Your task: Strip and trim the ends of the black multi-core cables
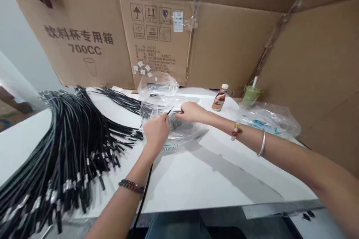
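Observation:
My left hand (156, 131) is closed round a black cable (146, 190). The cable's thin tip pokes up past my thumb, and its length hangs down over the table's front edge. Just to the right, my right hand (192, 112) is closed above an open clear plastic bag (179, 136). A small red spot shows at its fingers, but what they hold is too small to tell. Small grey pieces (175, 122) lie in the bag beneath both hands. A large bundle of black cables (75, 130) with silvery fittings near their ends fans out to my left.
More black cables (120, 99) lie behind the bundle on the white table (224, 179). A brown drink bottle (220, 98), a green cup with a straw (250, 95) and a crumpled plastic bag (272, 119) stand at the right. Tall cardboard (230, 44) walls the back.

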`<state>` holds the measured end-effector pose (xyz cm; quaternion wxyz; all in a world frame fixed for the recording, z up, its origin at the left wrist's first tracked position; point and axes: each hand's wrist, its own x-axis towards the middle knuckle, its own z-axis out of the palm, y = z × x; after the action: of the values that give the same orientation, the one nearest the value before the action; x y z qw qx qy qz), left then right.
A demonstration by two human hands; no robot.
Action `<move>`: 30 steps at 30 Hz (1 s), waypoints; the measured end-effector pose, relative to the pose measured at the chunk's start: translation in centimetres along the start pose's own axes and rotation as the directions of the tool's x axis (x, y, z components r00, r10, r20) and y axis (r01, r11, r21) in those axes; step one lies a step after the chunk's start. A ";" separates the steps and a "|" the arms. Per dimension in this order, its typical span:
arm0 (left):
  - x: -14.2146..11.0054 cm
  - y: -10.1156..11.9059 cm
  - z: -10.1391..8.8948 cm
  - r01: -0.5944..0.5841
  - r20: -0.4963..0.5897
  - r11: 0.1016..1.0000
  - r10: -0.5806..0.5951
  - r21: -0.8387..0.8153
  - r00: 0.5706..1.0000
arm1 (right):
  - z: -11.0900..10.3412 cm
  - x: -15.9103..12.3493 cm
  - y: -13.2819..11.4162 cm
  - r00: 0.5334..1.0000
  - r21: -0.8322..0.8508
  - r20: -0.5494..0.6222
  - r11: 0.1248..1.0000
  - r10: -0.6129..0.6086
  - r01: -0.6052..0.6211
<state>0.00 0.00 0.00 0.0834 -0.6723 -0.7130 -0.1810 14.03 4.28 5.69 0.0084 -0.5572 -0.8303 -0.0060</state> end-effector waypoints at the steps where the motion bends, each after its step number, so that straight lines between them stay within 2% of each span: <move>1: 0.0 0.0 0.2 -0.004 0.006 1.000 0.004 0.000 1.000 | 0.0 0.1 0.0 1.000 0.004 0.012 1.000 -0.012 0.012; 8: 0.0 0.0 0.7 -0.019 0.041 1.000 0.018 0.001 0.999 | -0.1 0.9 -0.2 0.995 0.004 0.082 0.998 -0.061 0.061; 22: -0.1 0.1 0.2 -0.043 0.084 0.999 0.043 0.007 0.996 | -0.1 0.6 0.5 0.997 0.002 0.072 1.000 -0.025 0.025; 30: -0.3 -0.1 0.1 -0.125 0.132 0.992 0.122 0.012 0.984 | 0.0 1.2 0.7 0.990 -0.039 0.124 0.997 -0.061 0.066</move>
<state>-0.05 -0.21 -0.20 0.0543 -0.7247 -0.6757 -0.1237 14.24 5.64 5.75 -0.0549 -0.5298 -0.8463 0.0103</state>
